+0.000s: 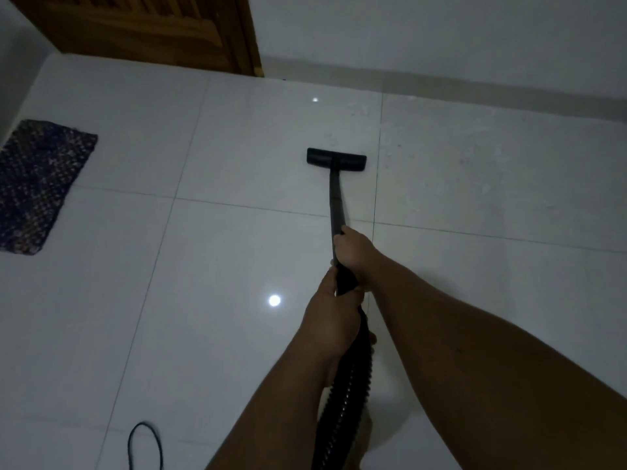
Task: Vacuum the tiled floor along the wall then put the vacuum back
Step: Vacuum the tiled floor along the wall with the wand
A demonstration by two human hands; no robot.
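The black vacuum floor head [336,159] rests flat on the white tiled floor [217,252], a tile's width short of the wall [441,39]. Its black wand [336,198] runs back toward me. My right hand [353,251] is closed around the wand's upper end. Just behind it, my left hand [330,317] grips the handle where the ribbed black hose [342,401] begins. The hose drops out of the bottom of the frame. The vacuum body is out of view.
A dark patterned mat [37,184] lies at the left. A wooden door [152,28] stands at the far left of the wall. A loop of black power cord [144,446] lies on the floor near the bottom left.
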